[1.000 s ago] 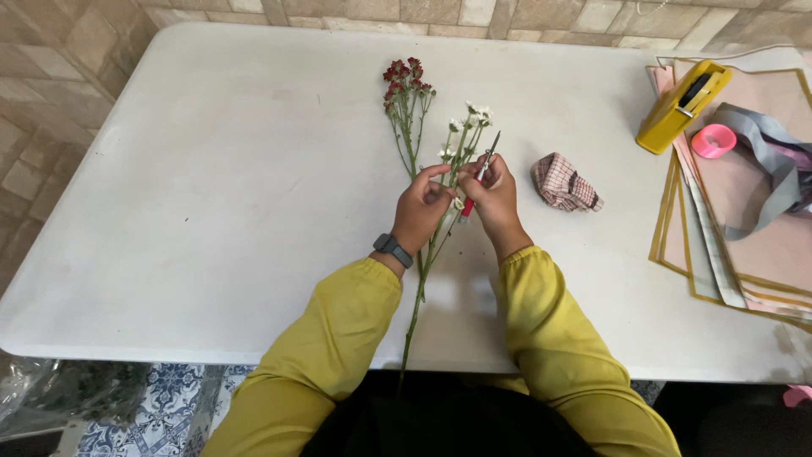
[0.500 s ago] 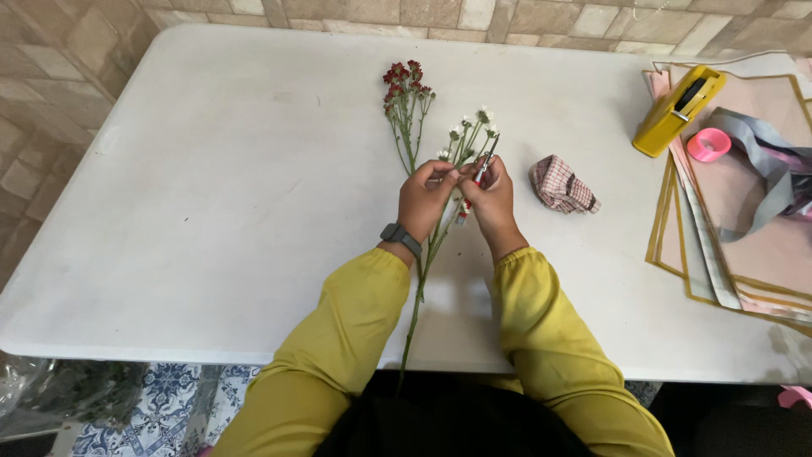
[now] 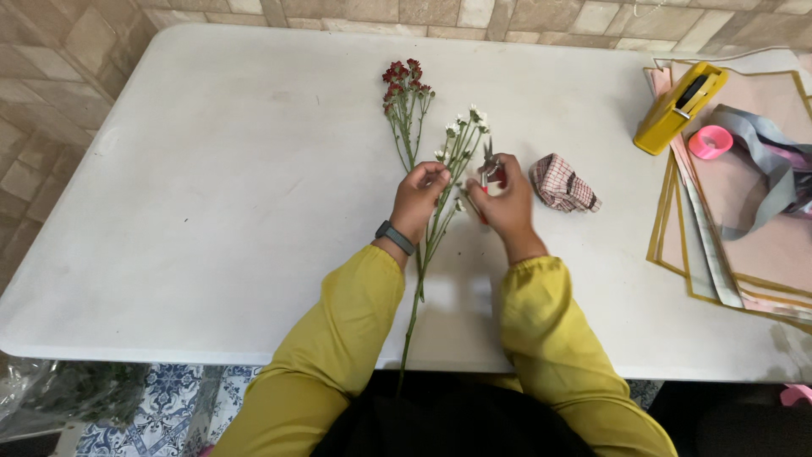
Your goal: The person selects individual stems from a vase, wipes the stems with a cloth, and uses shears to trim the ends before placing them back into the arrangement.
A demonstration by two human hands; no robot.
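left hand (image 3: 420, 193): closed on the white stem, fingers curled round it just below the blooms; a dark band sits on the wrist.
right hand (image 3: 505, 203): closed round red-handled snips (image 3: 489, 167), whose blades point up and away beside the white blooms; whether the blades are parted or shut cannot be told.
white stem (image 3: 461, 144): a long green stalk with small white flowers at the top, lying on the counter between both hands; its lower end runs toward the person and past the near edge.
red stem (image 3: 406, 80): a spray with dark red flowers, lying on the counter just left of the white stem, its stalk passing under the left hand.
cloth (image 3: 562, 184): a crumpled checked piece, just right of the right hand, apart from it.
counter (image 3: 211, 186): white, with rounded corners, standing on a tiled floor.
tape holder (image 3: 678, 107): yellow, at the far right, resting on the edge of the paper sheets.
tape roll (image 3: 709, 142): pink, just beside the tape holder.
paper sheets (image 3: 761, 254): pink with gold edges, stacked at the right, with a grey ribbon (image 3: 765, 169) lying across them.
sleeves (image 3: 355, 330): yellow-green, on both arms.
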